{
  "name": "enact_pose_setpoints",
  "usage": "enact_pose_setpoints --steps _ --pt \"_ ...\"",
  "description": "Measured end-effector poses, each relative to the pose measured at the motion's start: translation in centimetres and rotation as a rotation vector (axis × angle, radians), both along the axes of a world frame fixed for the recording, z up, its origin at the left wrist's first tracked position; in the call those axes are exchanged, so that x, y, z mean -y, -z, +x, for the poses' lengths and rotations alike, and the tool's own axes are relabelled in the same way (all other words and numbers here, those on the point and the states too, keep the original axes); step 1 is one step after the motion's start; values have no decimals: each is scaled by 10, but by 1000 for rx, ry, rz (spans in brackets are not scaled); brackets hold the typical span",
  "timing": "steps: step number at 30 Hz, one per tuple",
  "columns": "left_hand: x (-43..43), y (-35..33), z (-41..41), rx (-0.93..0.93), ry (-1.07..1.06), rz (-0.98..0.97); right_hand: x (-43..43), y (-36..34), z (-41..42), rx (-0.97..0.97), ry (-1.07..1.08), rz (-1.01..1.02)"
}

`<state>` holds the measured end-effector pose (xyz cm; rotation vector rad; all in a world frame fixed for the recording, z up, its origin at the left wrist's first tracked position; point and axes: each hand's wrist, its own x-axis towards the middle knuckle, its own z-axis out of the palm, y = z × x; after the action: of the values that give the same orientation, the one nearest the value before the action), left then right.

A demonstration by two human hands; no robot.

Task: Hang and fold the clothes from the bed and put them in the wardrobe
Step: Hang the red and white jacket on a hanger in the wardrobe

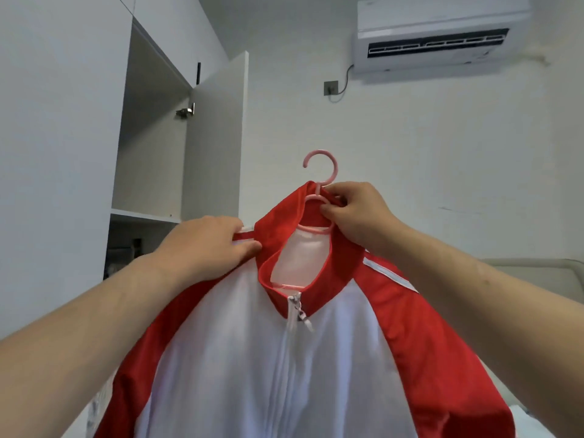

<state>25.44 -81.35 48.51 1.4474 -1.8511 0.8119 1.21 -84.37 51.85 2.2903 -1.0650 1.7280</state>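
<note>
I held the red-and-white zip-up jacket (pixel 284 358) up before the open white wardrobe (pixel 177 147), my right hand (pixel 354 213) pinching its pink plastic hanger (pixel 322 172), my left hand (pixel 205 245) gripping the shoulder.

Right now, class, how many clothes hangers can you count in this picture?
1. A pink hanger sits inside the red-and-white jacket, its hook above the collar, pinched at the neck by the right hand. Others may hang unseen in the wardrobe.
</note>
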Motion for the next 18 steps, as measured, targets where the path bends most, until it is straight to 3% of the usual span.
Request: enact_pose_setpoints --steps 7,14,18 --pt "16 7 14 2 -52 -18 -6 27 -28 83 -134 224" --pt "31 3 41 10 -112 9 5 74 -80 -516 373 -87" --pt "38 15 45 77 -109 -18 9 66 -85 -616 437 -149"
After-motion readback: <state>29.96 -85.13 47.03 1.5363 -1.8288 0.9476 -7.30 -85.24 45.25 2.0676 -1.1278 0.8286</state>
